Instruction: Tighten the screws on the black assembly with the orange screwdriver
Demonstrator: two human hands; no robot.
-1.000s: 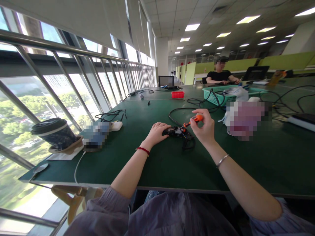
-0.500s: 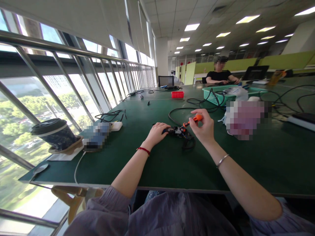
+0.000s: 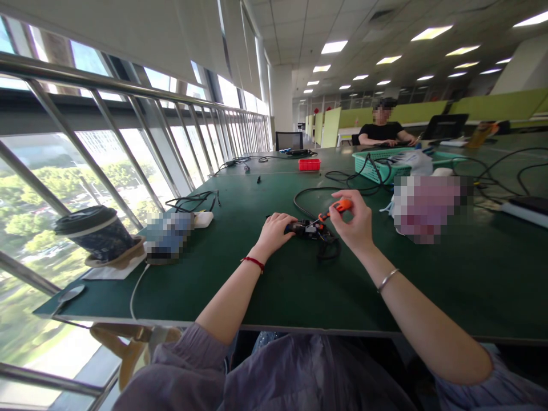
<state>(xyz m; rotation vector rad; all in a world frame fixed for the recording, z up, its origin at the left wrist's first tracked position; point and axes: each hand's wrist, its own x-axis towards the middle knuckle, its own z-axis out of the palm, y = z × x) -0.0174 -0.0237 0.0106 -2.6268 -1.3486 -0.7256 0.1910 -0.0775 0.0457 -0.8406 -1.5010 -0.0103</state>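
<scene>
A small black device [image 3: 310,229] with grey and orange parts lies on the green table [image 3: 274,285], and a dark cable loops beside it. My left hand [image 3: 276,231] is closed around the device's left end. Between the fingers of my right hand [image 3: 356,220] is an orange-and-black screwdriver [image 3: 340,208], tilted down to the left. Its thin metal tip reaches the top of the device; the exact contact point is too small to make out.
A lidded paper cup [image 3: 96,233] stands at the left near the railing. Black cables [image 3: 194,200] lie on that side. Farther back are a red box [image 3: 309,165] and a green basket [image 3: 381,162]. A person [image 3: 383,128] sits across the table.
My left hand has shifted very slightly to the right. My right hand and the screwdriver stay almost in place, with the tip still at the device.
</scene>
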